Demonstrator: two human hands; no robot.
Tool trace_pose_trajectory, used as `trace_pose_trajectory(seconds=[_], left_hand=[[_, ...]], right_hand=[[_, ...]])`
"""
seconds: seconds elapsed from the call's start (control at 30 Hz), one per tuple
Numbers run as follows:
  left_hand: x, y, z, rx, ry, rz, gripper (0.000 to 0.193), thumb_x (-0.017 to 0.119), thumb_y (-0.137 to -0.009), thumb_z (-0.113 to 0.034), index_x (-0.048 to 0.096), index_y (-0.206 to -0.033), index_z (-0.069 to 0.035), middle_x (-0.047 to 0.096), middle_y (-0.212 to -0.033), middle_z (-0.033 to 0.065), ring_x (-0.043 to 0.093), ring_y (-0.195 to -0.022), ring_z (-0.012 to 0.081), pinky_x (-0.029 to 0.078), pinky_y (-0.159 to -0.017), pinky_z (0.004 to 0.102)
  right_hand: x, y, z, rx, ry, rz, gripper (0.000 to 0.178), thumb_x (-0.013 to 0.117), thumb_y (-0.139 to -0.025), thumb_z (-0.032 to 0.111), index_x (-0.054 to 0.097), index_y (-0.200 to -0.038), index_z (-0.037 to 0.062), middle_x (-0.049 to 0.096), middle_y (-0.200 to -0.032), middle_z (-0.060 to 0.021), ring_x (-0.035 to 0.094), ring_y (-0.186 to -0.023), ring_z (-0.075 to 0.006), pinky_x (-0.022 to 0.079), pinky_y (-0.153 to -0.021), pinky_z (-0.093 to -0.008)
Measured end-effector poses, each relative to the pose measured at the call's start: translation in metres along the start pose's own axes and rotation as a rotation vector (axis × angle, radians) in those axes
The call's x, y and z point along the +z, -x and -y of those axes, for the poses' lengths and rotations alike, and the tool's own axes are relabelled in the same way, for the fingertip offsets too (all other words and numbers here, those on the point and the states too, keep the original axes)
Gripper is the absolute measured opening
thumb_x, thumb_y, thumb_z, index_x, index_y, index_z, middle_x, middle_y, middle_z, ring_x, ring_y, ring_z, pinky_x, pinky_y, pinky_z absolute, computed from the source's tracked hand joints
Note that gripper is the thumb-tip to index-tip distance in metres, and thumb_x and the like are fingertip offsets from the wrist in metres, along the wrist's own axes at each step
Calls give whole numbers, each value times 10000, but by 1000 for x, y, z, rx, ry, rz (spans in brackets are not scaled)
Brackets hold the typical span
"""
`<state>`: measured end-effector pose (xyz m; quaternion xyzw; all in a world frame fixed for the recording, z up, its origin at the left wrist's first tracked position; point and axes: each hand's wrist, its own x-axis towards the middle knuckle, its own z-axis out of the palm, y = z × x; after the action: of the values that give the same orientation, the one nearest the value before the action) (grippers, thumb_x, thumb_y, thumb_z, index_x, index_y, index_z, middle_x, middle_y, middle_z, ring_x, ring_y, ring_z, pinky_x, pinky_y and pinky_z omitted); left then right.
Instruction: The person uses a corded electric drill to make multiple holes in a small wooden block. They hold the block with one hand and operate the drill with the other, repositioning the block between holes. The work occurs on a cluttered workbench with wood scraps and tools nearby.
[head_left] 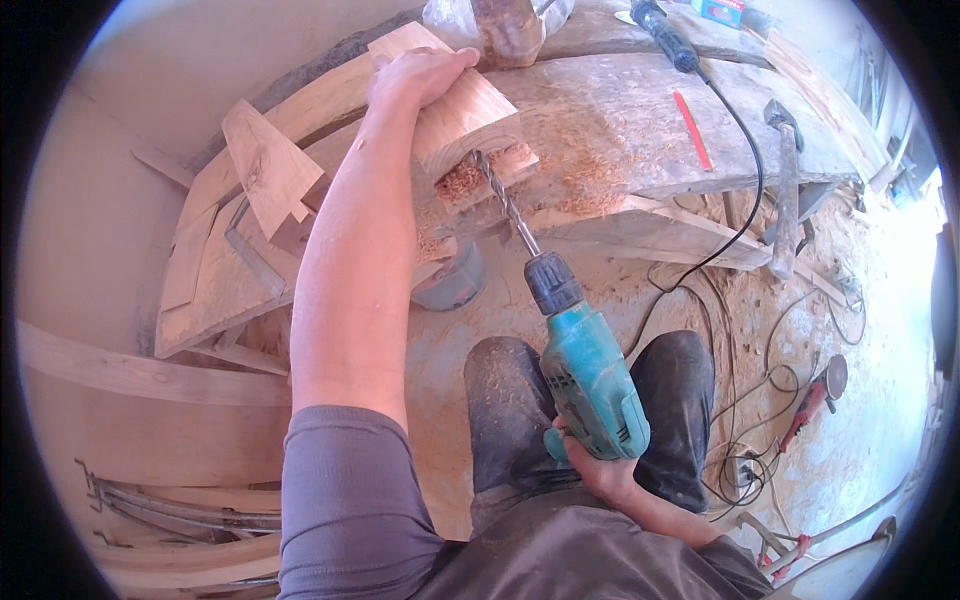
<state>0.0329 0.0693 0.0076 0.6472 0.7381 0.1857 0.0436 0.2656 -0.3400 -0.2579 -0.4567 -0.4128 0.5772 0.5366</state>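
Observation:
My right hand [606, 478] is wrapped round the handle of a teal power drill [590, 375] above my lap. A long twist drill bit [510, 212] sticks out of its black chuck, pointing away from me. The bit's tip meets the near end of a pale wooden block [470, 115], where the wood looks rough and reddish with shavings. Stretched out ahead, my left hand [422, 76] grips the block's far part and presses it on the bench; some of its fingers are hidden beyond the edge. How deep the tip sits cannot be made out.
Sawdust covers the plank bench [640, 130], which carries a red pencil [692, 130], a hammer [786, 180], a corded black-handled tool [668, 38] and an offcut [270, 165]. A bucket [452, 280] stands beneath. Cables and an angle grinder [812, 400] lie on the floor to the right.

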Motion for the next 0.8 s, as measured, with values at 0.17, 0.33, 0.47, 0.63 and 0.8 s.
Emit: trace_pose_trajectory(seconds=[0.17,0.33,0.47,0.63,0.8], left_hand=[[-1,-1,-2,12,-58,51,740,478,-944,-660,596,-1527,-220,565,-1586,30,347,-1566,343,394,-1203,499],[1,-3,-3,40,-108,48,704,466,-958,-628,595,-1529,-236,572,-1578,31,358,-1558,341,409,-1193,511],[-1,1,-8,38,-131,53,680,452,-973,-612,599,-1523,-240,584,-1565,32,370,-1547,338,421,-1181,521],[-4,8,-10,41,-141,46,637,448,-984,-606,631,-1489,-263,600,-1546,31,382,-1537,335,417,-1182,526],[-4,7,-7,44,-106,41,615,454,-990,-611,642,-1475,-285,611,-1534,18,377,-1541,322,414,-1183,521]], right_hand=[[-2,7,20,-278,248,-26,854,761,-817,-61,348,-1562,-4,647,-1321,-157,707,-1124,-281,568,-976,-404],[3,9,48,-434,226,-87,808,743,-835,-112,389,-1555,-14,649,-1327,-163,630,-1246,-220,525,-1041,-378],[-5,12,52,-444,265,-62,867,785,-820,-78,363,-1575,-24,654,-1332,-189,639,-1251,-248,524,-1039,-375],[-3,5,86,-656,653,-55,867,830,-808,1,382,-1546,-68,726,-1162,-190,745,-988,-281,586,-855,-373],[0,1,91,-788,843,-107,858,836,-805,29,390,-1524,-108,741,-1084,-196,765,-864,-281,593,-734,-362]])
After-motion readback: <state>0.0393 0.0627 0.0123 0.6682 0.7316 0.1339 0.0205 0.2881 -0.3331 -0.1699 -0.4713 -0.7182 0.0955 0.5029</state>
